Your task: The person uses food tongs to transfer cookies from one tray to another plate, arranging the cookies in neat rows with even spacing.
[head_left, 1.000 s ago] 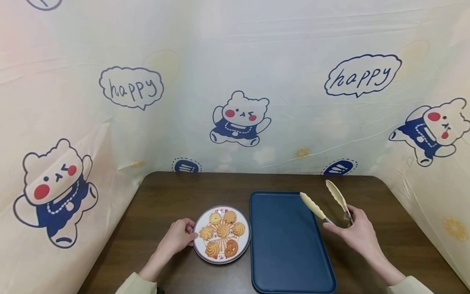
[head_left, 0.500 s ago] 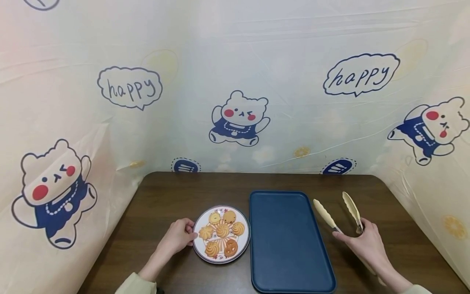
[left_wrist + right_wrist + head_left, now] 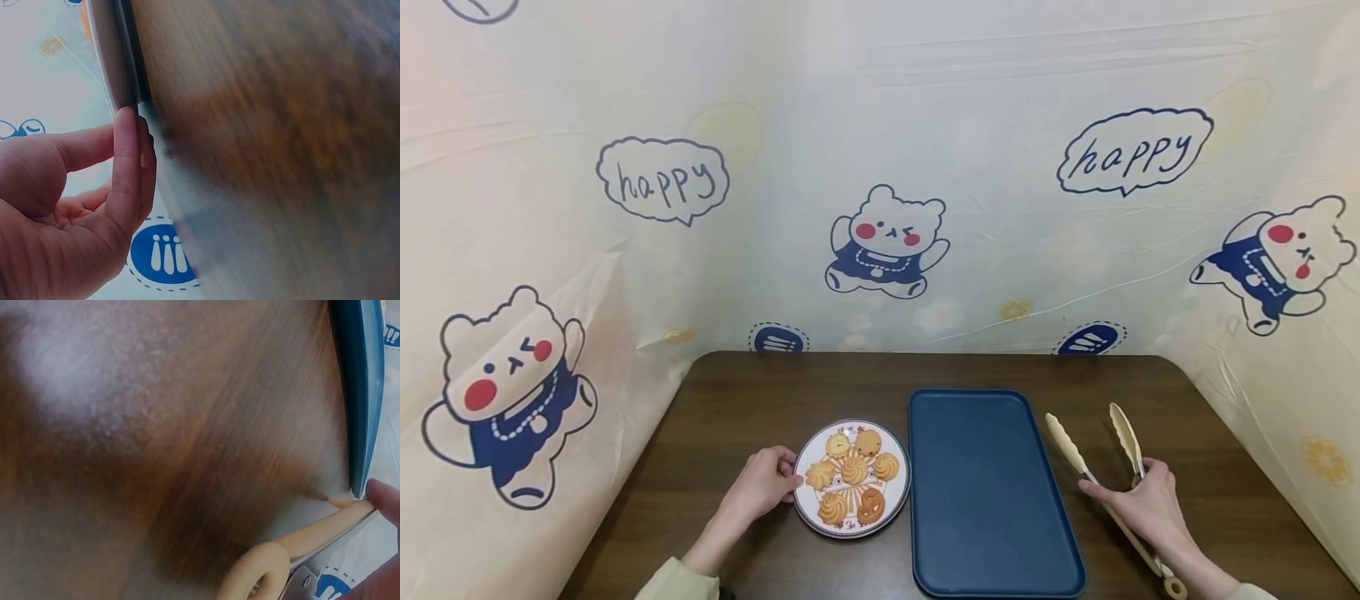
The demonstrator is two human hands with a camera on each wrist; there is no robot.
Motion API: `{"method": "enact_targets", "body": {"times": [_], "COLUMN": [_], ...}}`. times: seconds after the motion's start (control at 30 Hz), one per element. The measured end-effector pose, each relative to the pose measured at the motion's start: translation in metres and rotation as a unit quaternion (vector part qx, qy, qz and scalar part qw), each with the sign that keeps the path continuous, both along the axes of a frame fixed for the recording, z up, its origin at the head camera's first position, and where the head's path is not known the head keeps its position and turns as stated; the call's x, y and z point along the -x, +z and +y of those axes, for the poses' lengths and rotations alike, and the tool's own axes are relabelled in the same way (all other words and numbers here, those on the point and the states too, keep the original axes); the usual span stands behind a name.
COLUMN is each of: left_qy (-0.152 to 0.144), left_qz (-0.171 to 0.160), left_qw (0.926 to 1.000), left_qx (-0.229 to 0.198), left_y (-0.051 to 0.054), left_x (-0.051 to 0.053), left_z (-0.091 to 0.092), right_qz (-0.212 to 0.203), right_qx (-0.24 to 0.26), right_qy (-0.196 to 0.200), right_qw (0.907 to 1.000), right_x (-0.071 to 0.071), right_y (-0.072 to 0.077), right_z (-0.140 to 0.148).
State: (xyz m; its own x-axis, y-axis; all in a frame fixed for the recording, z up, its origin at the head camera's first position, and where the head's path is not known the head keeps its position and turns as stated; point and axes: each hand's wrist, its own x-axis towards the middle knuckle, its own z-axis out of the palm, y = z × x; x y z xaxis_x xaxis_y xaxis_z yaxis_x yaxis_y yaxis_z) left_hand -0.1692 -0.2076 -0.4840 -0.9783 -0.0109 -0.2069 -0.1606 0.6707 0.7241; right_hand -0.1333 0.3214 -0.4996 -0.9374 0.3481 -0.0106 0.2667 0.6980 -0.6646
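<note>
At the left of the table, my left hand point(image 3: 765, 482) pinches the rim of a round white plate point(image 3: 808, 515) that bears several cookies point(image 3: 853, 471). In the left wrist view, thumb and fingertips point(image 3: 127, 115) meet at the plate's edge point(image 3: 107, 50). To the right of the blue tray, my right hand point(image 3: 1146, 502) holds a pair of cream-coloured tongs point(image 3: 1067, 443) between thumb and fingers. The tongs' tips point away and stand apart. Their looped handle end point(image 3: 262, 559) shows in the right wrist view, with the thumb point(image 3: 382, 497) against one arm.
A dark blue rectangular tray point(image 3: 992, 492) lies between the plate and the tongs, its left edge close beside the plate. The brown wooden table point(image 3: 760, 383) ends at a printed cloth backdrop point(image 3: 1000, 167) behind and at both sides.
My right hand has moved right and toward me with the tongs, from over the tray's right edge to beside it. The handle end now shows. The left hand and plate have not moved.
</note>
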Motion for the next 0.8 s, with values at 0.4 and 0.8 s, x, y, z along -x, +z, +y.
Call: {"method": "enact_targets", "body": {"times": [0.4,0.8], "left_qy": [-0.008,-0.021], "left_qz": [0.011,0.054], "left_qw": [0.9998,0.9949], "left_qx": [0.015,0.082], "left_y": [0.000,0.009], "left_x": [-0.001,0.003], "left_z": [0.001,-0.011], "right_qz": [-0.024,-0.027], "right_qx": [0.006,-0.037], "right_qy": [-0.011,0.015], "right_qw": [0.9996,0.9988], "right_x": [-0.002,-0.002], "right_y": [-0.002,0.010], "right_z": [-0.003,0.003]}}
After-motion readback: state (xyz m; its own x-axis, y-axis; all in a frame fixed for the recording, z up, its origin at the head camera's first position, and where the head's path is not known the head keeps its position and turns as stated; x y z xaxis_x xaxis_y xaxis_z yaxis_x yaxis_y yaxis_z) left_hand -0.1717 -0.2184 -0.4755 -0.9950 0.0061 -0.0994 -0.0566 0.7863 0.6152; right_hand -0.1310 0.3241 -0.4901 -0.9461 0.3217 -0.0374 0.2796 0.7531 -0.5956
